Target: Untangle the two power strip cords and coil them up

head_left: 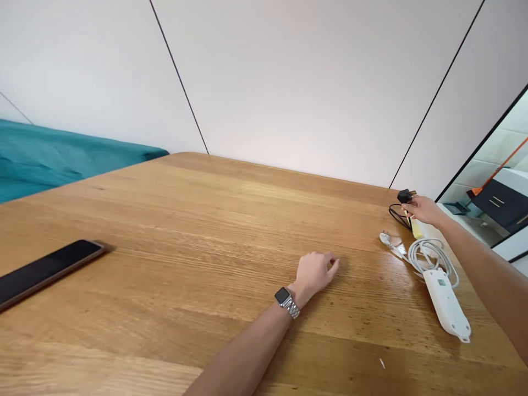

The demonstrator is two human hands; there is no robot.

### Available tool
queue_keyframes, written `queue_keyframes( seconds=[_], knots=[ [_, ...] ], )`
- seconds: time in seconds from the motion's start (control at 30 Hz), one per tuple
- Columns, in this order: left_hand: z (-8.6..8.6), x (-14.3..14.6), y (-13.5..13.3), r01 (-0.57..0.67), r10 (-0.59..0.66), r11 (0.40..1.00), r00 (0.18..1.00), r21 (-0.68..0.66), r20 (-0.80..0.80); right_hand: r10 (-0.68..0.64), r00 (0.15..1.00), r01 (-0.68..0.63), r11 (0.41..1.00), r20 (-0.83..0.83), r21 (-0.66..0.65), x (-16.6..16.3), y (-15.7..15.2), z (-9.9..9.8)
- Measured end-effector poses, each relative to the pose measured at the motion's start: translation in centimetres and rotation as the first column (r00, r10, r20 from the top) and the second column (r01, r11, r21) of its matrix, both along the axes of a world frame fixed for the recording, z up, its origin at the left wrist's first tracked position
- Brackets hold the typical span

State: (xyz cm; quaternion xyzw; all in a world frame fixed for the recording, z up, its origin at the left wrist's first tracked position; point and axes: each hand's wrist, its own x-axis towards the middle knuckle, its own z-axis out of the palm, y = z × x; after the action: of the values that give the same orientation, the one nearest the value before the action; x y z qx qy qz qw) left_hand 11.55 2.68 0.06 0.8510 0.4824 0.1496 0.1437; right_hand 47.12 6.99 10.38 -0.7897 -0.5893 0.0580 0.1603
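Note:
My left hand [315, 270] rests on the wooden table [198, 220] near its middle, fingers loosely curled, holding nothing; a metal-band watch sits on that wrist. My right hand [424, 210] reaches to the table's far right edge and grips a black plug [406, 196] whose black cable [396, 215] loops on the table just below. Something yellow [416, 228] lies under that hand. A white power strip [446, 301] with its coiled white cord [429, 254] and white plug [386, 238] lies between my two hands.
A dark phone [45, 270] lies face up near the table's left edge. A teal fabric surface [61, 157] sits beyond the table at left. White wall panels stand behind. A glass pane or mirror [495, 181] is at the right.

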Motion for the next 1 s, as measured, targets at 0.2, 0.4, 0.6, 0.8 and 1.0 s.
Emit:
queue_keyframes(
  seconds=[0.2,0.4,0.6,0.8,1.0],
  knots=[
    [-0.2,0.0,0.2,-0.01,0.01,1.0,1.0,0.004,-0.004,-0.063,0.955,0.093,0.991,-0.288,0.091,-1.4,-0.6,3.0],
    [0.1,0.0,0.1,-0.011,0.011,1.0,1.0,-0.013,-0.006,0.031,0.912,0.064,0.974,-0.409,0.217,-3.8,-2.2,5.9],
    [0.6,0.1,0.1,-0.034,0.034,0.999,0.987,-0.006,0.158,0.231,0.873,-0.031,0.905,-0.429,0.424,-8.4,-3.5,8.7],
    [4.8,1.0,1.1,-0.025,-0.117,0.983,0.687,0.184,0.717,0.51,0.771,-0.172,0.743,-0.382,0.646,-15.8,-4.0,7.1],
    [8.3,2.3,1.8,0.15,-0.277,0.959,0.336,0.239,0.9,0.719,0.581,-0.286,0.619,-0.381,0.732,-23.6,-5.2,4.2]
  ],
)
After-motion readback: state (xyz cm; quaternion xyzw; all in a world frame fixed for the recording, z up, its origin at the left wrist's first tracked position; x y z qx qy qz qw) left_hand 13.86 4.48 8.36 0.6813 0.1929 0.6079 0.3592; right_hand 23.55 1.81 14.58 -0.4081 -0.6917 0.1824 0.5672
